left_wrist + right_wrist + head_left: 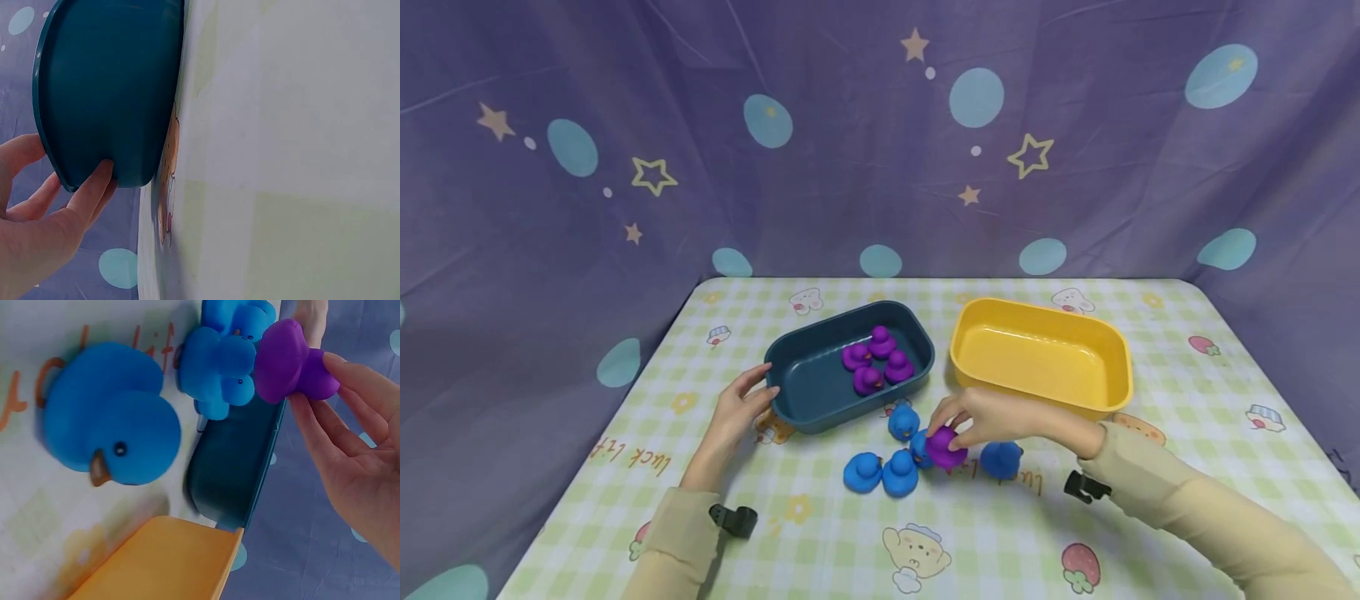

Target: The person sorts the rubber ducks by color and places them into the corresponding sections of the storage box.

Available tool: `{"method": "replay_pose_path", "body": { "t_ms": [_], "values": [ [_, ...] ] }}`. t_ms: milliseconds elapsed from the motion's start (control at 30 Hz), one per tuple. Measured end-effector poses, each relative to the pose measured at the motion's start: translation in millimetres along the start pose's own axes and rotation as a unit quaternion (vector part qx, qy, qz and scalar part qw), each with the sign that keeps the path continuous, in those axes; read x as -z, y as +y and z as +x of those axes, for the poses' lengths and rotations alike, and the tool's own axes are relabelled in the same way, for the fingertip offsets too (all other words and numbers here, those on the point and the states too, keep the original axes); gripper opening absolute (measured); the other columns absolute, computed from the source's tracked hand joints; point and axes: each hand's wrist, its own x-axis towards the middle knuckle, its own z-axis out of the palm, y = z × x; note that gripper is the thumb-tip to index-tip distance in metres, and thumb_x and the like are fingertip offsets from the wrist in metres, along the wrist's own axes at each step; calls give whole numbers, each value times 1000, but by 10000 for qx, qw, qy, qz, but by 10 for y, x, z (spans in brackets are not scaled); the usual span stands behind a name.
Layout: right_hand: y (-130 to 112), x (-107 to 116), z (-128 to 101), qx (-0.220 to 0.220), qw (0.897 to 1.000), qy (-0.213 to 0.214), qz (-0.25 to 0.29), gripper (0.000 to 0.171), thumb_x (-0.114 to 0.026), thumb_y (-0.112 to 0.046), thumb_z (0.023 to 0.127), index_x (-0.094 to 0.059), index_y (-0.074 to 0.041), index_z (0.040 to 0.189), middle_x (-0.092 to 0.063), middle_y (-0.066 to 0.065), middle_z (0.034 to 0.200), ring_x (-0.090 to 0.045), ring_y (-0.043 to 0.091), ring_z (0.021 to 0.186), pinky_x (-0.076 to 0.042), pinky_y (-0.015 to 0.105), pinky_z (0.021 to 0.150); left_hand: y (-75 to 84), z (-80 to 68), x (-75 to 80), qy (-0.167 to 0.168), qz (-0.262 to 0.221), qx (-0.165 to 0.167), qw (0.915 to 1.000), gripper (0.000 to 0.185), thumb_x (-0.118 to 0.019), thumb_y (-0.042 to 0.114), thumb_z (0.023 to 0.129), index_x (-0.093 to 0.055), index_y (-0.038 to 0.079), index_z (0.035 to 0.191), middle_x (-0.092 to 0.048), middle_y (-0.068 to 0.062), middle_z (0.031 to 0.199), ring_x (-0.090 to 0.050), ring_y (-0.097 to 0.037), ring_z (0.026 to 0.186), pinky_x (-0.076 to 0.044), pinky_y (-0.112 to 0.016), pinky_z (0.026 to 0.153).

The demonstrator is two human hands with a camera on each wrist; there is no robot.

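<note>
Table: checked cloth under everything I work on.
Yellow bin: just behind my right hand.
Blue bin: four purple ducks inside; my left hand rests relaxed fingers against its near corner (gripping nothing).
Blue ducks: clustered before the blue bin.
Purple duck: pinched in my right hand, among the blue ones.

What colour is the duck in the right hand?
Purple; the duck pinched by the right hand shows best in the right wrist view.
</note>
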Motion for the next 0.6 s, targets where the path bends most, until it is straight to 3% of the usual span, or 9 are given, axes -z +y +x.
{"method": "replay_pose_path", "body": {
  "t_ms": [133, 400, 600],
  "values": [
    [-20, 26, 46, 90, 9999, 47, -70, 26, -63, -4, 80, -64, -7, 105, -62, 1, 106, -56, 11, 99, -46, 23, 85, 0, 0, -1, -5, -3, -9, 10000, 72, -65, 51, 72, -42, 16, 131, -33, -9, 138, -48, -27, 112, -48, -17, 76],
    [-50, 83, 138, 360, 9991, 191, -91, 27, -63, -4, 80, -62, -1, 107, -60, 9, 109, -55, 18, 103, -46, 26, 86, -9, 4, 2, -8, -18, 28, 10000, 68, -65, 46, 75, -42, 16, 131, -33, -9, 138, -48, -28, 113, -48, -18, 77],
    [-89, 124, 220, 465, 9986, 232, -73, 27, -62, -4, 81, -62, 0, 107, -60, 8, 109, -54, 17, 102, -46, 25, 86, 0, 4, 2, -19, -113, 14, 9999, 71, -66, 47, 73, -42, 14, 131, -34, -10, 137, -46, -29, 114, -48, -17, 76]
  ]
}}
